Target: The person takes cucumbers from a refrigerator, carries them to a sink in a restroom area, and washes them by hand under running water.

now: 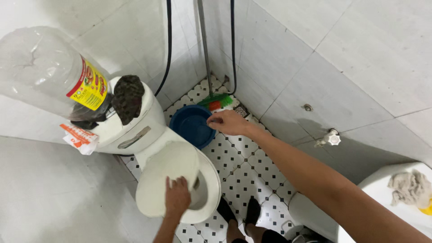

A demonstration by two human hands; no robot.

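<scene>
I see my left hand [177,198] pressed flat, fingers together, on the white toilet lid [164,177], which is partly down over the seat. My right hand [228,122] reaches out, fingers pinched on the rim of the dark blue basin [191,128] on the tiled floor [243,166] beside the toilet, near a green broom [216,101].
</scene>
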